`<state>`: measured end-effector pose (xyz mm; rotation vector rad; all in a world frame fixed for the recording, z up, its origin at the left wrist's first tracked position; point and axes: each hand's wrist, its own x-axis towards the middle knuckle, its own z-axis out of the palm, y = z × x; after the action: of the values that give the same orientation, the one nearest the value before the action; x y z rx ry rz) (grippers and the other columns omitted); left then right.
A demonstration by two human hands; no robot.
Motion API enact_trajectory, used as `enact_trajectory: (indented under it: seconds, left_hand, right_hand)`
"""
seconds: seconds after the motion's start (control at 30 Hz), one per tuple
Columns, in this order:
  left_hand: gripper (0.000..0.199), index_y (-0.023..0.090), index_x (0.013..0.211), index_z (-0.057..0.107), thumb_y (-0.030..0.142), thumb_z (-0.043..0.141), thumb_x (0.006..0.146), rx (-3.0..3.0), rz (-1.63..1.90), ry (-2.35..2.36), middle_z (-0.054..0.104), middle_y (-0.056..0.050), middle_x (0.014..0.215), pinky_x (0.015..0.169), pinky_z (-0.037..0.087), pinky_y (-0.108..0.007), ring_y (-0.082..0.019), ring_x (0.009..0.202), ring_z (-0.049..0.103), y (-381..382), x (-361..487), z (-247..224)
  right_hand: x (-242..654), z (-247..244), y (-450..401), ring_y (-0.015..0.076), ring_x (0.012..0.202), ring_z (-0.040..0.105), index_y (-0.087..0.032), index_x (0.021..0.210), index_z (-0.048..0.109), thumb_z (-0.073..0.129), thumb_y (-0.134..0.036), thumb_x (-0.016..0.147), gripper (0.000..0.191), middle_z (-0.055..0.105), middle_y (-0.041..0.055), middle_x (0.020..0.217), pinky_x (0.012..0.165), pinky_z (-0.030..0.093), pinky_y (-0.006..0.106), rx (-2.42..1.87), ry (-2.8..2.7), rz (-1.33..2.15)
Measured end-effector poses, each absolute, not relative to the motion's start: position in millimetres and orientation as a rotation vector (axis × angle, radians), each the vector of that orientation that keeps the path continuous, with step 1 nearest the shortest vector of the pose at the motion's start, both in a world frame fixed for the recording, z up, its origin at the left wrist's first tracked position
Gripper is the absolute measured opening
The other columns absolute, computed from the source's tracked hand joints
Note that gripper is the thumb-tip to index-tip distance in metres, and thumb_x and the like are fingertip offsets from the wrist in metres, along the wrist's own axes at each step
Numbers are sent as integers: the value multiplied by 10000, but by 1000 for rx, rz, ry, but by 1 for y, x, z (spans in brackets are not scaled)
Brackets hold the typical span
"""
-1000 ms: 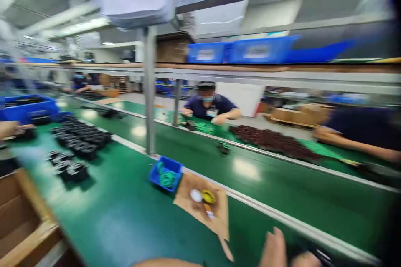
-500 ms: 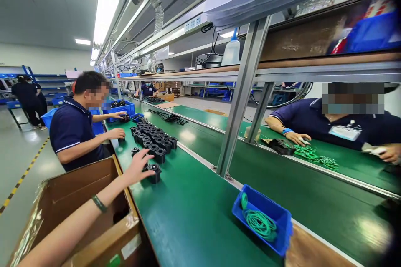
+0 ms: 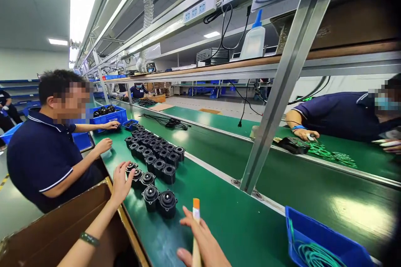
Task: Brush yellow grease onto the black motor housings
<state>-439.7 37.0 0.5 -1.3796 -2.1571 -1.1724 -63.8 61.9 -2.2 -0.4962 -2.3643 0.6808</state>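
Observation:
My left hand point(image 3: 121, 181), with a dark bangle on its wrist, has its fingers spread beside several black round housings with metal centre pins point(image 3: 148, 179). Whether its fingertips touch the nearest one is hard to tell. Two more such housings point(image 3: 167, 203) stand closer to me. At the bottom centre, my right hand point(image 3: 203, 238) holds a brush point(image 3: 196, 217) with a pale handle and orange tip, upright between thumb and fingers. Behind, rows of black ring-topped housings point(image 3: 159, 164) stand on the green bench point(image 3: 238, 229).
A blue bin point(image 3: 326, 233) of green rings sits at the lower right. An open cardboard box point(image 3: 78, 212) is at the lower left. One person point(image 3: 46, 154) works at the left, another point(image 3: 335, 117) across the bench. A metal post point(image 3: 282, 91) rises from the bench.
My right hand has come into view with the brush. My left hand now sits farther left, off the nearest housings. The view has shifted right and closer to the bench.

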Motion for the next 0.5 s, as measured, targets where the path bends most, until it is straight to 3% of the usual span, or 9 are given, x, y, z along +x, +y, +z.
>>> enact_trajectory:
  seconds: [0.07,0.13,0.23,0.33,0.5]
  left_hand:
    - [392,184,1310,547,330,616,953,-1278,-1178,-2238,516,-116,1418,1072,414,-579,-318,1305,497,50,-454,-3]
    - [391,188,1310,551,337,617,955,-1237,-1170,-2326,531,-113,1408,1047,446,-568,-308,1271,533,67,-464,-3]
    - [334,171,1236,600,356,618,958,-1319,-1124,-2450,619,-97,1286,971,516,-509,-264,1139,623,91,-471,1]
    - [290,168,1172,633,352,635,948,-1464,-1052,-2537,646,-86,1236,949,531,-485,-247,1095,642,104,-471,4]
    - [269,176,1166,647,318,653,937,-1724,-984,-2521,615,-91,1325,1018,488,-516,-266,1192,601,99,-468,8]
  right_hand:
    - [-101,3,69,307,1313,543,-220,1457,402,697,-227,846,678,648,136,1295,1070,500,451,-516,-2336,741]
    - [-135,7,70,317,1268,562,-212,1458,396,721,-213,817,719,673,126,1186,1083,472,496,-575,-2296,744]
    - [-178,11,66,366,1256,532,-243,1266,546,794,-300,773,554,657,124,1201,1097,388,609,-650,-2287,670]
    - [-204,14,67,364,1134,576,-240,1134,577,826,-328,747,469,698,91,1053,1084,314,670,-687,-2335,626]
    - [-202,14,92,231,902,620,-235,972,612,839,-257,672,377,685,-19,836,1029,393,459,-502,-2425,637]
